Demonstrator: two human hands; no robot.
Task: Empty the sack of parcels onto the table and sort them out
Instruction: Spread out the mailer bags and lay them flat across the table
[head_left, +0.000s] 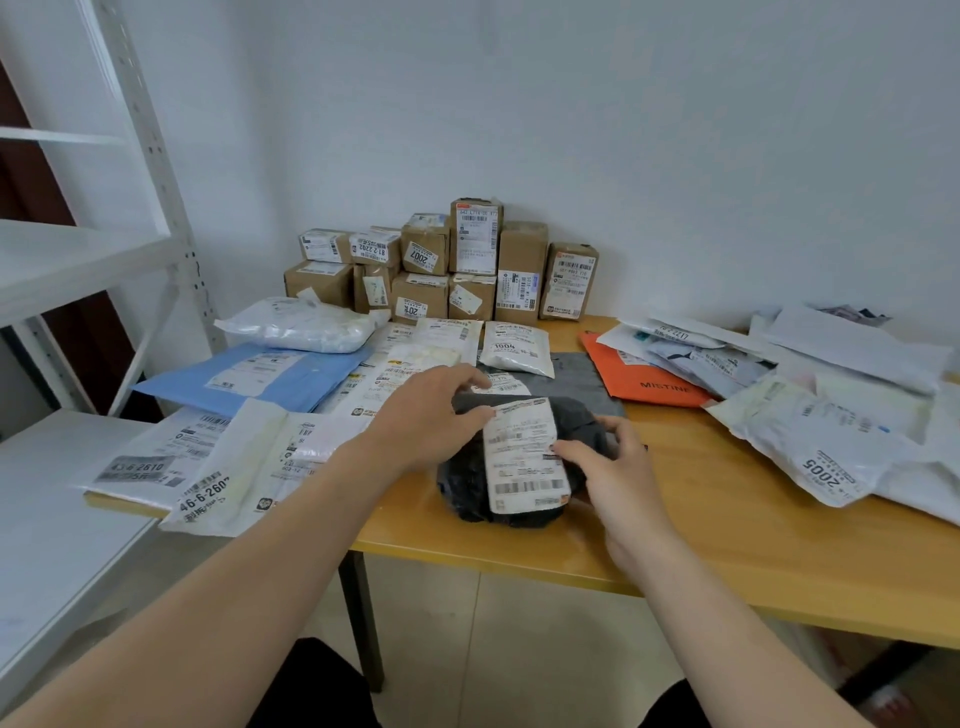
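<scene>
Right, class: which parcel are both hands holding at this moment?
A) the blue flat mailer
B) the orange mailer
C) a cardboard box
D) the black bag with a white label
D: the left hand and right hand both grip the black bag, its white label facing up, on the table.

My bench (727, 551) has a warm yellow-orange top. Near its front edge the parcel (467, 483) is black, crinkled and glossy, with a white label (524, 462) printed in black bars and small text. Behind it lies a plain grey mailer (584, 376), and to the right of that an orange mailer (649, 382) with dark lettering. Toward the left edge a light blue mailer (291, 387) carries a white label. The boxes (522, 249) along the back edge are plain brown cardboard with white labels. The bags (810, 447) at the right edge are white, numbered in black.
</scene>
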